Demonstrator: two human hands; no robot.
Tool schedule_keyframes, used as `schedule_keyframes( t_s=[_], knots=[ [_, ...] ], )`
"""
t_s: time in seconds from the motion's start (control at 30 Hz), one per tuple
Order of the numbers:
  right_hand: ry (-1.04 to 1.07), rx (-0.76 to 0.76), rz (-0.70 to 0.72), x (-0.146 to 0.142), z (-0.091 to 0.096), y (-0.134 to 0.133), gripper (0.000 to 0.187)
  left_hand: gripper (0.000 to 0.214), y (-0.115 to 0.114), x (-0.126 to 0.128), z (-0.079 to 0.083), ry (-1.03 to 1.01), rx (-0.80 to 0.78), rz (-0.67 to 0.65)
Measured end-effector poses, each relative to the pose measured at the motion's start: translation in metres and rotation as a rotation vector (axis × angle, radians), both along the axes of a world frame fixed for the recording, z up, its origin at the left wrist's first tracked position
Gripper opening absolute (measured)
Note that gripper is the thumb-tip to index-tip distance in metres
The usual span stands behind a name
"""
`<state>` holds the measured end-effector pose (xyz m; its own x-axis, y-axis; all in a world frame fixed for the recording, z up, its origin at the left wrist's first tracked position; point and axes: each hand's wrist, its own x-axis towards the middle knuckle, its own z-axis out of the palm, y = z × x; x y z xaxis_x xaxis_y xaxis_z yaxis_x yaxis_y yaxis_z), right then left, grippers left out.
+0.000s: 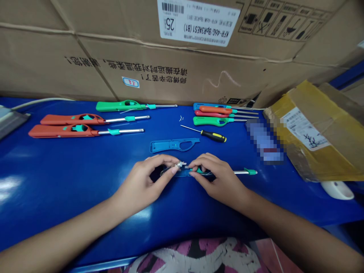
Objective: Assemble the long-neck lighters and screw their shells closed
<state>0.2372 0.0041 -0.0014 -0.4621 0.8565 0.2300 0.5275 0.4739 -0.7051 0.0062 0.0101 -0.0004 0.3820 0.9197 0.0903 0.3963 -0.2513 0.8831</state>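
My left hand point(153, 176) is closed in a pinch on a small lighter fuel tank with a whitish metal valve end point(180, 164); my fingers cover most of it. Just to its right, my right hand point(214, 174) is closed on the opened blue gas lighter point(183, 173), its fingertips at the green trigger point(199, 171). From under that hand a metal tube with a green tip point(251, 172) sticks out to the right. Behind both hands lies the other blue casing half point(170, 145), hollow side up.
A screwdriver point(213, 135) and tiny screws point(181, 118) lie beyond the casing half. Orange lighters point(64, 131) and a green one point(116, 106) are at left, several more lighters point(210, 121) at back right. Cardboard boxes point(142, 49) bound the back; a taped box point(327, 140) stands right.
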Motion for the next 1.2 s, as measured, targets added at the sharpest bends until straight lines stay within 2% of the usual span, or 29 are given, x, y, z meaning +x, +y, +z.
schedule_keyframes(
  t_s=[0.1,0.2,0.33,0.47,0.53,0.63,0.87,0.97,1.1,1.2],
  knots=[
    [-0.011,0.033,0.023,-0.0002,-0.0015,0.001,0.011,0.027,0.0011,0.0029,0.0057,-0.161,-0.248,0.079],
    [-0.012,0.046,0.032,0.0003,-0.0018,0.0026,0.01,0.031,0.0045,0.0033,0.01,-0.257,-0.358,0.095],
    [-0.089,0.01,0.019,0.0028,0.0004,0.0021,0.013,0.03,0.0062,0.0024,0.0108,-0.289,-0.363,0.058],
    [-0.241,0.013,0.049,0.0052,0.0014,-0.001,0.047,0.026,0.0032,0.0027,0.0081,-0.241,-0.315,0.083],
    [-0.295,0.043,0.099,0.0058,0.0006,-0.0018,0.056,0.028,0.0015,0.0034,0.0071,-0.193,-0.292,0.121],
    [-0.327,0.077,0.133,0.0062,-0.0013,-0.002,0.057,0.03,0.0003,0.0047,0.0074,-0.178,-0.292,0.132],
    [-0.321,0.079,0.091,0.0059,-0.0022,-0.0036,0.052,0.029,-0.0008,0.0064,0.0103,-0.218,-0.311,0.107],
    [-0.237,0.008,0.017,0.0047,-0.0012,-0.0027,0.044,0.024,-0.0013,0.0056,0.008,-0.182,-0.219,0.093],
    [-0.053,-0.026,-0.007,0.0044,0.0006,0.0012,0.012,0.017,0.0002,0.0016,0.0042,0.009,0.1,0.029],
    [0.022,-0.031,0.016,0.005,0.0021,0.0031,0.012,0.015,0.0019,-0.0018,0.002,0.135,0.323,-0.074]
  ],
)
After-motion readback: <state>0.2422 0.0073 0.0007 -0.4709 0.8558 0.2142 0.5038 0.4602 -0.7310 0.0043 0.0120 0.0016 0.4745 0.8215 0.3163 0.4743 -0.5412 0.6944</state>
